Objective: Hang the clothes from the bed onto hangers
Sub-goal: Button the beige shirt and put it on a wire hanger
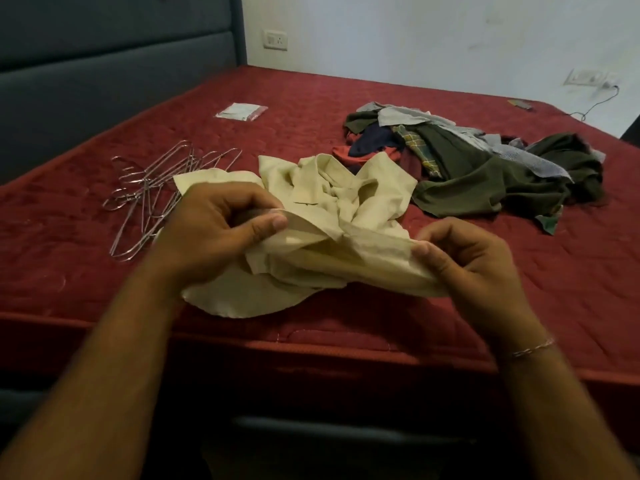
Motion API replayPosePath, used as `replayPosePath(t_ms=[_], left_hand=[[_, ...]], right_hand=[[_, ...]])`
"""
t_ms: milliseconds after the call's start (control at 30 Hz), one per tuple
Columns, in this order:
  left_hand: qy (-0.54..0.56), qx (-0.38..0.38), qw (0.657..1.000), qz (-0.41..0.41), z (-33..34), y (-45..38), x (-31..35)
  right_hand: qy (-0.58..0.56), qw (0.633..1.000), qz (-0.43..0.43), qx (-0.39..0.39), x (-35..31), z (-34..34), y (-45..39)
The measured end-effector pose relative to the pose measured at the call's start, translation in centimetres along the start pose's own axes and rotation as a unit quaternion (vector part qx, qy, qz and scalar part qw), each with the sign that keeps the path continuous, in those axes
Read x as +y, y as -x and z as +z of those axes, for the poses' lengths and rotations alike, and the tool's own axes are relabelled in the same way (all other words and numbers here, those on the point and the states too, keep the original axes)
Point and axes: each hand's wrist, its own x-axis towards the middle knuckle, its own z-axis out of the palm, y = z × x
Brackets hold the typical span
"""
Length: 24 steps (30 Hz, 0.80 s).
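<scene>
Head view: left hand (pixel 211 233) and right hand (pixel 467 258) both pinch the cream shirt (pixel 332 216), fingers curled, beside wire hangers (pixel 149 188).

A home bedroom: a wide bed with a quilted dark-red mattress (pixel 346 98), a padded grey-blue headboard (pixel 104 64), a white wall socket plate (pixel 275 39) on plain pale walls.
</scene>
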Motion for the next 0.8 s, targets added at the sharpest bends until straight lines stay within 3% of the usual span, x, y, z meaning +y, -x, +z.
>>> replayPosePath(t_ms=[33,100,133,167,200,233,267,333,400,467,600,667,800], left_hand=[[-0.017,-0.112,0.993,-0.038,-1.9,-1.2,0.8],[-0.070,-0.340,0.929,-0.129,-4.7,-4.1,1.9],[-0.098,-0.378,0.908,-0.152,-5.3,-5.8,1.5],[-0.138,-0.354,0.914,-0.144,-5.5,-7.6,1.2],[-0.194,-0.267,0.938,-0.111,-5.2,-9.4,0.6],[-0.250,-0.112,0.960,-0.064,-4.8,-11.2,0.3],[-0.281,0.052,0.958,-0.017,-4.1,-12.6,0.4],[-0.273,0.262,0.924,0.053,-2.6,-13.8,1.6],[-0.234,0.291,0.924,0.084,-0.4,-12.9,2.5],[-0.188,0.266,0.941,0.088,2.8,-9.9,2.4],[-0.017,0.254,0.965,-0.059,9.5,-1.4,1.3],[0.082,0.257,0.955,-0.126,11.6,2.1,1.1],[0.205,0.314,0.908,-0.185,12.7,4.6,1.1]], right_hand=[[0.016,0.997,0.024,-0.068,-1.1,-1.2,-0.8],[0.083,0.960,0.086,-0.252,-3.3,-3.3,-3.1],[0.132,0.941,0.104,-0.292,-3.5,-4.1,-4.6],[0.196,0.936,0.102,-0.274,-3.7,-4.6,-6.3],[0.256,0.943,0.077,-0.199,-3.4,-4.9,-8.2],[0.303,0.949,0.036,-0.078,-3.2,-4.8,-10.2],[0.318,0.946,-0.007,0.058,-3.2,-4.6,-11.8],[0.285,0.923,-0.069,0.249,-3.9,-3.6,-13.3],[0.244,0.924,-0.069,0.287,-4.1,-1.8,-12.6],[0.195,0.945,-0.040,0.261,-3.3,0.8,-10.0],[-0.013,0.980,0.099,0.171,-0.4,6.6,-3.0],[-0.119,0.966,0.159,0.164,0.0,8.5,-0.3],[-0.157,0.958,0.168,0.170,-0.8,9.8,1.9]])
